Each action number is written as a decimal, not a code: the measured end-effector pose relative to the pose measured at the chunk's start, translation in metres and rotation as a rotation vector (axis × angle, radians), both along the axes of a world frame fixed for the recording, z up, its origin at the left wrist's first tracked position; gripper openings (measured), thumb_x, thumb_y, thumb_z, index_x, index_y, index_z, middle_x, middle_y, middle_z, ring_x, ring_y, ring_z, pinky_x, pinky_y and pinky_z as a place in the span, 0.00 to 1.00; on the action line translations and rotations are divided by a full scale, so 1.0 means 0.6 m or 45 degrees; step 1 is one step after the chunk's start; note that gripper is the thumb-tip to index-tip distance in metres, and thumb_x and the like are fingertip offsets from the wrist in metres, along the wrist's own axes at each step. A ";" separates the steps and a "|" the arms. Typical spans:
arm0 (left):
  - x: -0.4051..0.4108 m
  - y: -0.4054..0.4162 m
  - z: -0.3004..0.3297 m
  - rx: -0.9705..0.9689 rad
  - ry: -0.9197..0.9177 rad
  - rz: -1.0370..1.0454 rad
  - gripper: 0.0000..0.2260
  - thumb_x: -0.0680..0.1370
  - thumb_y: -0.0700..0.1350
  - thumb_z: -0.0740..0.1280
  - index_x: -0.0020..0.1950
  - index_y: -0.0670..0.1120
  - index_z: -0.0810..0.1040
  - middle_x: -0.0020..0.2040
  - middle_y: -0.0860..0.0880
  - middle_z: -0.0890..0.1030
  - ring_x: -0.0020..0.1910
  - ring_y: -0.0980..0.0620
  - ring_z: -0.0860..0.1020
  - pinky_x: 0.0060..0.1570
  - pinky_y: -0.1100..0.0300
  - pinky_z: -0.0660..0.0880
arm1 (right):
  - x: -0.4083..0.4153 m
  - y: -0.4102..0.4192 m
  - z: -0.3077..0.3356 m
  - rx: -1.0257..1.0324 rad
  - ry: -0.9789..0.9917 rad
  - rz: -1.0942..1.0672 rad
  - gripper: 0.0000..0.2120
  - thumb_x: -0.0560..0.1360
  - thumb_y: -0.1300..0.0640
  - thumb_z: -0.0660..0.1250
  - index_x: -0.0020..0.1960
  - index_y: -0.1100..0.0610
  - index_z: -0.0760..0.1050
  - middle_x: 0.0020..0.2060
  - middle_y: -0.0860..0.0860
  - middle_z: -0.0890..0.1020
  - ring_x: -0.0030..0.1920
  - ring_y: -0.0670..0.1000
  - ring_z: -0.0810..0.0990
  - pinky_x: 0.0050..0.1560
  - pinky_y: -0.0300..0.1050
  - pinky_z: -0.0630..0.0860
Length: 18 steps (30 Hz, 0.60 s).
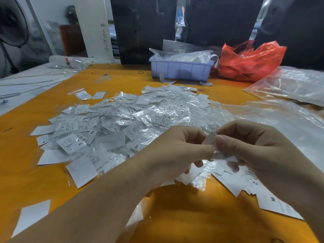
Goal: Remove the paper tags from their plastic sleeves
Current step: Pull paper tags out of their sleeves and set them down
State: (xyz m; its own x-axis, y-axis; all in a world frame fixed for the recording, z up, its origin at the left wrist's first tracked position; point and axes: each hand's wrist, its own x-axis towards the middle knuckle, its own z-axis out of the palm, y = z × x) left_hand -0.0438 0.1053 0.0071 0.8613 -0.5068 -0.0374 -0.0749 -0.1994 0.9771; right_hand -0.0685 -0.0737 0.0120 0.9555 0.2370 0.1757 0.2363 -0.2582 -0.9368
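Paper tags, small white size slips in clear plastic sleeves (122, 123), are seen heaped on the orange desk (175, 216), most judged unopened; one sleeved tag (211, 139) is pinched between left hand (177, 151) and right hand (249, 146), bare slips (273, 201) nearby

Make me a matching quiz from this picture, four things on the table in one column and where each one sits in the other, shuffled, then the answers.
Things
1. lavender bin
2. red plastic bag
3. heap of sleeved tags
4. tag in its sleeve

Places
A. pinched between the left hand and right hand
B. far edge of the orange table, middle
C. spread over the table's middle
D. right of the bin, touching it

Pairs: 1-B, 2-D, 3-C, 4-A
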 end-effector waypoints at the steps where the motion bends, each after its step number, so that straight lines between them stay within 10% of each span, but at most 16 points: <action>1: -0.001 -0.001 0.000 0.000 0.005 -0.017 0.02 0.77 0.40 0.69 0.47 0.45 0.82 0.35 0.53 0.79 0.34 0.56 0.76 0.33 0.61 0.71 | 0.000 0.000 -0.001 -0.010 -0.017 -0.009 0.11 0.65 0.47 0.69 0.42 0.52 0.83 0.35 0.56 0.82 0.29 0.48 0.76 0.29 0.42 0.74; 12: 0.003 0.003 0.003 -0.229 -0.024 0.157 0.12 0.64 0.50 0.74 0.35 0.45 0.74 0.29 0.50 0.75 0.27 0.56 0.72 0.29 0.63 0.72 | 0.001 -0.011 0.005 0.169 0.087 0.011 0.15 0.61 0.54 0.80 0.46 0.49 0.83 0.32 0.55 0.80 0.29 0.52 0.77 0.28 0.42 0.74; 18: 0.007 0.001 -0.001 -0.297 0.108 0.055 0.08 0.74 0.40 0.71 0.51 0.39 0.80 0.36 0.50 0.78 0.32 0.56 0.74 0.29 0.64 0.72 | -0.003 -0.008 0.006 0.214 0.017 0.042 0.18 0.58 0.52 0.75 0.48 0.48 0.81 0.34 0.58 0.81 0.29 0.51 0.76 0.28 0.42 0.74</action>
State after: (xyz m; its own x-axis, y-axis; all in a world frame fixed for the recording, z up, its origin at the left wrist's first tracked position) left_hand -0.0396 0.1061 0.0065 0.8811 -0.4729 0.0030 0.0133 0.0312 0.9994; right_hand -0.0702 -0.0784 0.0157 0.9501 0.2368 0.2030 0.2295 -0.0897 -0.9692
